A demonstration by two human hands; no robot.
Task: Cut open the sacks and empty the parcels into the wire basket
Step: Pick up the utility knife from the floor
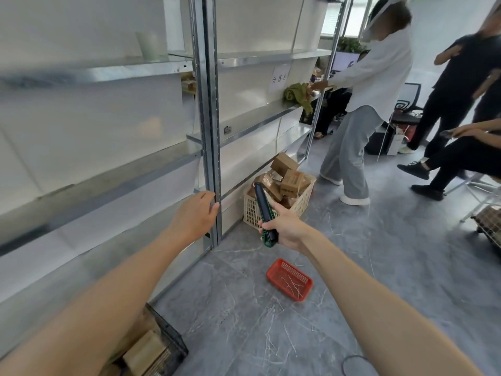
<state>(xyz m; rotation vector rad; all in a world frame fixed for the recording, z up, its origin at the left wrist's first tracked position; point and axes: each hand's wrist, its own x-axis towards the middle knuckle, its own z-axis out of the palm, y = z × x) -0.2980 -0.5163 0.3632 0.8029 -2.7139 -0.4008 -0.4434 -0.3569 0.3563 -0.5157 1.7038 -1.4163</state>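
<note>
A white paper sign point(279, 78) taped to the far shelf read "分拣台"; red print on one cardboard box was too small to read. The shelving was bare galvanised metal with perforated posts, standing on a grey, marble-veined floor point(379, 267). Brown cardboard parcels point(291, 183) were heaped in a cream plastic lattice crate point(301, 203) against the shelf foot, and a shallow red plastic mesh tray point(289, 279) lay nearer you on the floor. The black wire basket point(173, 340) sat at near left beneath your forearm, with cardboard showing inside. Your left hand point(195, 215) reached out, its fingers and thumb curled round the steel upright point(210, 104). Your right hand point(284, 226) gripped a long dark utility knife point(263, 210) with green trim, tip angled up and away; I could not tell whether the blade was out.
</note>
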